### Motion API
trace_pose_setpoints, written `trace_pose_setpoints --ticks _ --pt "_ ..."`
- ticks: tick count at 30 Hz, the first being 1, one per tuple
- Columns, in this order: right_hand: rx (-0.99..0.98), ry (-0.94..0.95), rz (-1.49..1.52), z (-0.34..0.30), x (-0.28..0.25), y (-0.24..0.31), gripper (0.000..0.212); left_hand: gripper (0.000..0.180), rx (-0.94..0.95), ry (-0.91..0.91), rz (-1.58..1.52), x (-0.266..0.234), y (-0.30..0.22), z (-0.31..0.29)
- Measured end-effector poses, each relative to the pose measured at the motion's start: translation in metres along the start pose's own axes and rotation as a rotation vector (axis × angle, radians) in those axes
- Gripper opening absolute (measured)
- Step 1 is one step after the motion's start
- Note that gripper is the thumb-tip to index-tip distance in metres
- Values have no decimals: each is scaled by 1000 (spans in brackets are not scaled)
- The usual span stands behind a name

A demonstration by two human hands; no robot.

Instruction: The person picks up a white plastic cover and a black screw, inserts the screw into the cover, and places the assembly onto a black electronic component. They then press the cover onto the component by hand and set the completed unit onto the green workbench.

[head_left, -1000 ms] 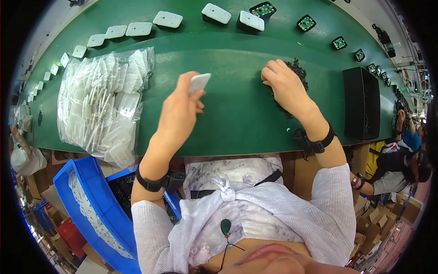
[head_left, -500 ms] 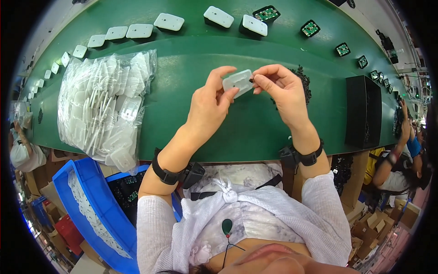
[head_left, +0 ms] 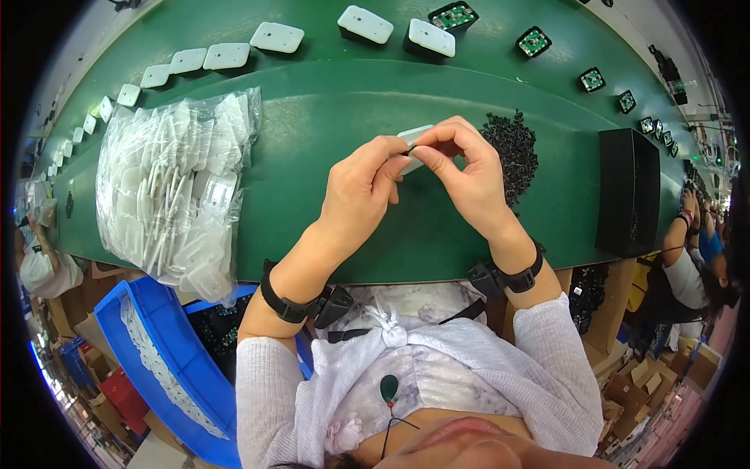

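Observation:
Both hands meet above the green table (head_left: 312,211). A pale translucent plastic cover (head_left: 415,134), rounded at its corners, is tilted on edge between them. My left hand (head_left: 360,184) grips the cover at its near left side. Pinched at the cover, the fingers of my right hand (head_left: 466,173) press a tiny black part (head_left: 409,151) against it; the fingers partly hide both pieces. Just right of my right hand lies a heap of small black parts (head_left: 517,152). To the left, a clear bag (head_left: 168,187) holds many similar covers.
White-topped boxes (head_left: 277,37) line the table's far side. Black housings with green circuit boards (head_left: 533,42) continue to the right. A black open box (head_left: 625,191) stands at right, a blue bin (head_left: 168,344) below left. Other people (head_left: 691,273) work at the far right and left.
The cover has turned from facing up to nearly edge-on. My right hand has moved left, closer to my left hand, uncovering more of the black heap.

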State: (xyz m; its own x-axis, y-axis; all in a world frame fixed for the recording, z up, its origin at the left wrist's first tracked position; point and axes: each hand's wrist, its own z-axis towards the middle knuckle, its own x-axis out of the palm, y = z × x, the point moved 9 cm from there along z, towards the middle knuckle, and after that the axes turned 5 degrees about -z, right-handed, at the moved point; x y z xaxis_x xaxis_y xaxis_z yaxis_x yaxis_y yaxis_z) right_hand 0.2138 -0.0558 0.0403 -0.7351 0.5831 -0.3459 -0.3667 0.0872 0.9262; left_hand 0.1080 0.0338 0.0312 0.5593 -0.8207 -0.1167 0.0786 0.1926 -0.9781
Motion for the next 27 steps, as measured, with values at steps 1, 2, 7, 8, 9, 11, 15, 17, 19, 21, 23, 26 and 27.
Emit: trace_pose_setpoints --ticks 1,2,7,8,9,11,15,17,19,21,23,26,27 --pt "-6 6 -15 0 0 0 10 9 -12 6 -4 1 2 -1" --pt "-4 0 -15 -1 -2 2 10 9 -12 13 -4 2 3 -1" --pt "-101 -6 -108 -3 -7 16 8 14 -193 -24 -245 3 10 -4" --pt "-102 -10 -109 -3 -7 16 8 14 -191 -21 -245 4 11 -3" --pt "-108 -20 -142 -3 -7 16 8 16 -201 -47 -314 2 16 -2" --pt "-115 -31 -174 -3 -5 15 8 17 -210 -73 -381 -1 24 -2" --pt "-198 -40 -234 -2 -2 19 8 18 -205 -67 -386 -2 27 -1" --pt "-181 -69 -259 -2 -6 20 8 18 -190 -57 -389 2 23 1" --pt "43 -50 -31 0 -4 3 9 17 -110 -80 -234 -3 16 1" --pt "144 -44 174 0 4 -11 10 15 -95 -98 -189 -6 16 -2" --pt "162 -89 260 -2 7 -24 13 13 -41 -121 -146 -3 16 -3" --pt "-25 -142 248 -2 12 -8 11 8 76 -175 -10 -13 8 -8" --pt "-49 -162 201 -3 13 -5 12 6 109 -191 33 -14 4 -9"
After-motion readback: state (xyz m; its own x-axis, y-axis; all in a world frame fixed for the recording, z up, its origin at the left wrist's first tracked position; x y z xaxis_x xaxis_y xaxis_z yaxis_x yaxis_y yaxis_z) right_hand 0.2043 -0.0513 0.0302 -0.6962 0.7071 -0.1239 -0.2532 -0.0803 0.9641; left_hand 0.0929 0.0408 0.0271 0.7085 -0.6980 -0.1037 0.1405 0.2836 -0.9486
